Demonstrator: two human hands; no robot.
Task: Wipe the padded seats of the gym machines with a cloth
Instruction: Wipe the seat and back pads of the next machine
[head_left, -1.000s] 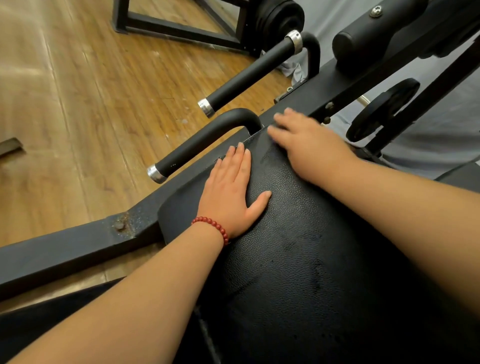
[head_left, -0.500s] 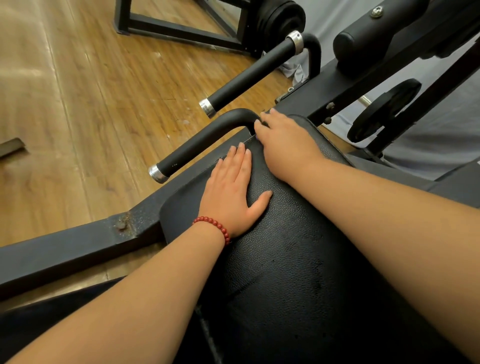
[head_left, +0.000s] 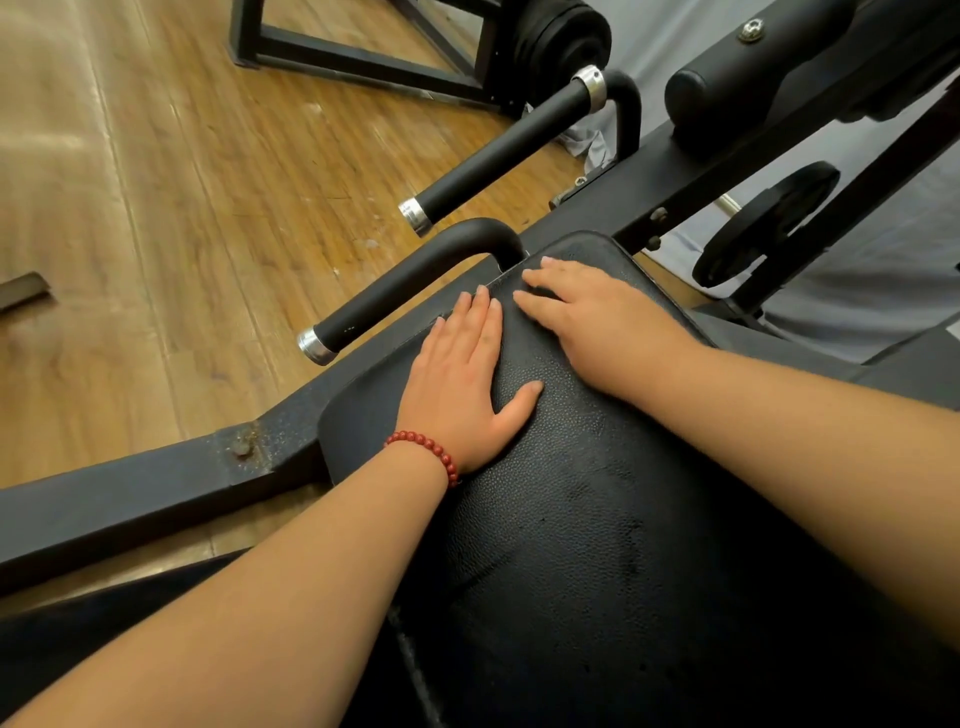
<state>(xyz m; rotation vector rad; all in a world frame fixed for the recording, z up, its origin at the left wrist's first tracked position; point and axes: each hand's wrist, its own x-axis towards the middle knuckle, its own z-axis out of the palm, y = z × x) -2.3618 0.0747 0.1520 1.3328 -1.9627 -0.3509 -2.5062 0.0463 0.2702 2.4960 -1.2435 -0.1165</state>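
A black padded seat (head_left: 597, 519) with a pebbled surface fills the lower middle of the head view. My left hand (head_left: 462, 379), with a red bead bracelet at the wrist, lies flat on the seat's left side, fingers straight and together. My right hand (head_left: 592, 317) rests palm down on the far end of the pad, fingers spread and pointing left toward the left hand's fingertips. No cloth shows under either hand or anywhere else in the frame.
Two black handle bars with chrome caps, the near bar (head_left: 410, 283) and the far bar (head_left: 504, 145), jut left just beyond the seat. The machine's dark steel beam (head_left: 156, 493) runs low at left over a wooden floor (head_left: 156, 208). A weight plate (head_left: 763, 223) and a roller pad (head_left: 727, 98) stand at right.
My right hand has slid left along the far end of the pad, then drawn back a little toward me. The left hand has stayed flat in place.
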